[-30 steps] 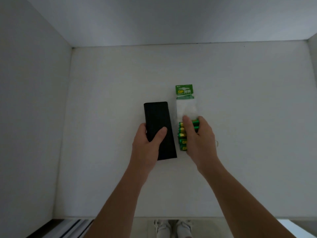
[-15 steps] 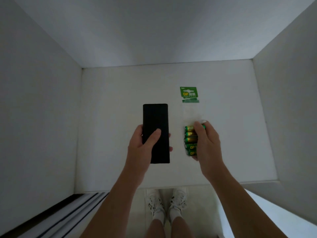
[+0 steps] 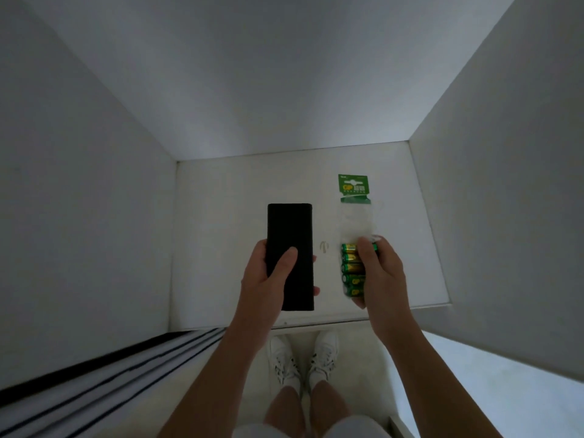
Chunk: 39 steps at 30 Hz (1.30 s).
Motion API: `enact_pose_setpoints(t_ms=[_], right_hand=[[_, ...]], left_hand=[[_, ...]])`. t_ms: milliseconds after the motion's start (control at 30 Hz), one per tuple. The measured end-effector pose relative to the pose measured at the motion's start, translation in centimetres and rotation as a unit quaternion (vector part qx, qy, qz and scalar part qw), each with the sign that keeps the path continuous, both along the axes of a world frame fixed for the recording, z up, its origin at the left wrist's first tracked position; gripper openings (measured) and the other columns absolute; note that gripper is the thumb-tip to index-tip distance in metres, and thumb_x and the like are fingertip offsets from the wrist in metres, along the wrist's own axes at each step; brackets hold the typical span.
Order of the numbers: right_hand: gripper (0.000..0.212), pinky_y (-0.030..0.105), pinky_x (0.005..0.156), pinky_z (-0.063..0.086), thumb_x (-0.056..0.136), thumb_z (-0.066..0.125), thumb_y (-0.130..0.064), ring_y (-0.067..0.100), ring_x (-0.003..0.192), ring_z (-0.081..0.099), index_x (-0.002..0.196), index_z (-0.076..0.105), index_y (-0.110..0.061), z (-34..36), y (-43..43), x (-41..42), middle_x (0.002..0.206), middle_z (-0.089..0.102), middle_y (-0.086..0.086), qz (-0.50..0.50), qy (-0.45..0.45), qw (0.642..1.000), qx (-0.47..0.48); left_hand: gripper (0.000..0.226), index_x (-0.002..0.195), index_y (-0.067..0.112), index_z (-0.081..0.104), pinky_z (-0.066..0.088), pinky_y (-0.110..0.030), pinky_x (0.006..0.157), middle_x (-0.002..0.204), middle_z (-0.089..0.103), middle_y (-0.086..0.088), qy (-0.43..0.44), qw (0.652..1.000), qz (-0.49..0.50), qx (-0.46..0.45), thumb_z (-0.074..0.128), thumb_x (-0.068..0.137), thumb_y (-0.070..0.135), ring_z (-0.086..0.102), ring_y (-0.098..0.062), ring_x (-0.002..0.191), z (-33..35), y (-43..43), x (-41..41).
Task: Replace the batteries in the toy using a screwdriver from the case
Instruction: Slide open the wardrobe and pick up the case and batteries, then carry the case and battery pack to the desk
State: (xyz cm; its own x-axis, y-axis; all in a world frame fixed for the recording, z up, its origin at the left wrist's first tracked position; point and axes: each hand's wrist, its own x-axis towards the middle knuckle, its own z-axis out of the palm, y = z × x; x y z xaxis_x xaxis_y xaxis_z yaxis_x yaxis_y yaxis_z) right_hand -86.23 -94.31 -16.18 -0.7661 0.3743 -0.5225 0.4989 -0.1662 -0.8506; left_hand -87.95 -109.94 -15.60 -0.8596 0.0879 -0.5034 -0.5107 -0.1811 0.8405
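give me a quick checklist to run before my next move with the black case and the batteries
1. Left hand has a firm hold on the black case: ok, thumb across its front, fingers round the far edge.
2. Case open: not ok, it looks shut.
3. A hand free to open it: not ok, the right hand grips the battery pack.
4. Bare table to set the pack down: ok.
5. Toy within sight: not ok, none in view.
6. Small pale thing on the table between case and pack: cannot tell what it is.
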Motion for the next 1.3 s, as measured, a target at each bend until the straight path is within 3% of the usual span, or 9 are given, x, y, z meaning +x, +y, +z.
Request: enact_pose_setpoints(t_ms=[133,267,467,700,867,1067,1167,1300], right_hand=[[0.024,0.024,0.041,0.042,0.104,0.047,-0.030,0.012,0.051,0.055,0.087,0.053,-0.015,1.8,-0.3,1.5,0.071,0.055,0.005,-0.001,-0.004,1.000,0.024],[0.024,0.031,0.053,0.047,0.104,0.047,-0.034,0.019,0.062,0.060,0.083,0.054,-0.023,2.6,-0.7,3.5,0.074,0.060,0.003,0.018,0.006,0.997,0.070],[0.025,0.033,0.055,0.047,0.104,0.046,-0.035,0.021,0.065,0.059,0.083,0.054,-0.024,3.7,-1.4,7.6,0.074,0.060,0.006,-0.004,0.006,0.999,0.053],[0.026,0.036,0.060,0.047,0.096,0.048,-0.046,0.022,0.065,0.059,0.077,0.052,-0.029,7.1,-2.4,13.3,0.070,0.059,0.002,-0.125,0.014,0.989,0.083],[0.028,0.034,0.057,0.048,0.102,0.049,-0.036,0.018,0.062,0.059,0.077,0.056,-0.026,9.2,-4.1,19.3,0.066,0.060,-0.002,-0.240,0.015,0.965,0.105],[0.027,0.026,0.048,0.045,0.103,0.047,-0.033,0.010,0.056,0.058,0.082,0.054,-0.018,11.6,-5.9,25.6,0.070,0.059,0.001,-0.333,0.011,0.935,0.120],[0.026,0.018,0.043,0.043,0.105,0.046,-0.029,0.000,0.049,0.055,0.082,0.052,-0.017,12.8,-6.0,28.4,0.070,0.057,0.002,-0.372,0.014,0.917,0.141],[0.026,0.025,0.046,0.047,0.104,0.046,-0.031,0.008,0.054,0.057,0.088,0.054,-0.012,13.5,-5.4,31.8,0.071,0.058,0.004,-0.429,0.012,0.891,0.145]], left_hand=[[0.024,0.119,0.004,0.052,0.061,-0.040,0.060,0.099,0.073,-0.018,0.012,1.000,-0.004,-0.018,0.051,0.101,0.021,0.073,-0.032,0.081,2.3,0.4,2.1],[0.024,0.119,0.004,0.053,0.060,-0.036,0.059,0.101,0.072,-0.019,0.018,0.999,0.007,-0.028,0.051,0.101,0.021,0.073,-0.033,0.081,4.7,0.4,4.1],[0.027,0.117,0.003,0.056,0.058,-0.032,0.055,0.099,0.075,-0.016,0.018,0.999,0.006,-0.034,0.052,0.100,0.024,0.073,-0.035,0.072,7.0,0.3,6.5],[0.030,0.120,0.006,0.057,0.058,-0.034,0.055,0.100,0.075,-0.015,0.022,0.995,-0.096,-0.019,0.054,0.098,0.027,0.072,-0.038,0.078,8.7,-0.3,9.3],[0.029,0.119,0.007,0.059,0.059,-0.036,0.056,0.103,0.074,-0.018,0.031,0.981,-0.190,0.003,0.056,0.097,0.027,0.071,-0.041,0.082,9.8,-0.5,12.1],[0.026,0.117,0.007,0.059,0.062,-0.045,0.061,0.107,0.068,-0.026,0.060,0.946,-0.319,-0.005,0.058,0.098,0.025,0.071,-0.044,0.085,11.1,0.6,16.0],[0.026,0.116,0.005,0.058,0.061,-0.042,0.060,0.106,0.068,-0.026,0.061,0.929,-0.366,0.003,0.059,0.098,0.024,0.071,-0.043,0.086,12.0,1.8,18.0],[0.027,0.118,0.006,0.059,0.062,-0.042,0.062,0.101,0.073,-0.019,0.066,0.898,-0.436,0.016,0.058,0.099,0.025,0.073,-0.038,0.081,13.2,3.8,20.8]])
